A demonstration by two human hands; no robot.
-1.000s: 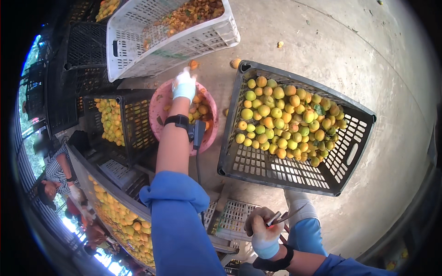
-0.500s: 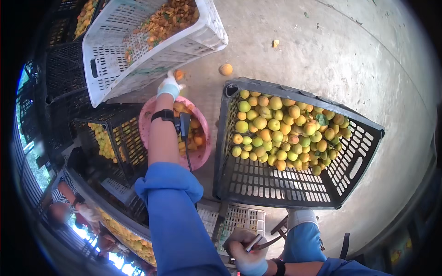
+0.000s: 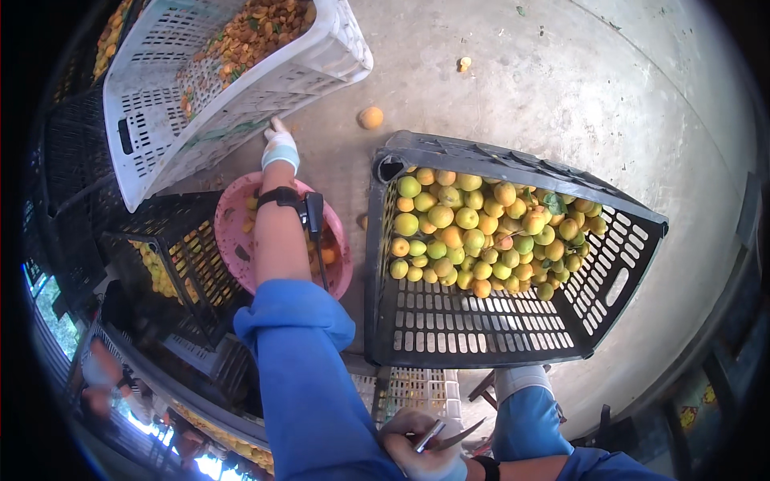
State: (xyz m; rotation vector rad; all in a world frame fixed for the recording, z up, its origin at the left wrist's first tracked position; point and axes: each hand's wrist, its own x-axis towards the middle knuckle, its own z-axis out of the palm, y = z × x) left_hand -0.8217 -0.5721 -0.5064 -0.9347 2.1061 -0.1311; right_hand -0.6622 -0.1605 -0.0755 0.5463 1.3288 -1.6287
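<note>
My left hand [image 3: 280,151], in a white glove, reaches past the pink basin [image 3: 230,232] to the floor beside the white crate [image 3: 233,128]. Its fingers look curled; whatever they may hold is hidden. Cut and whole orange fruit lie in the basin, partly behind my forearm. At the lower edge my right hand [image 3: 421,450], also gloved, is closed around a knife [image 3: 463,434], its blade pointing up and right. A large black crate [image 3: 489,325] of green and yellow apricots [image 3: 481,228] stands tilted to the right of the basin.
Small brownish-orange pieces [image 3: 253,40] lie in the white crate. One apricot [image 3: 370,118] and a split piece [image 3: 464,63] rest on the concrete floor. Another black crate with yellow fruit [image 3: 156,268] stands at the left. Farther back, another person [image 3: 112,377] is beside a fruit-filled container.
The orange fruit on the floor beside my left hand no longer shows, and those fingers have drawn in. The knife blade has turned into clearer view. The whole view has shifted slightly.
</note>
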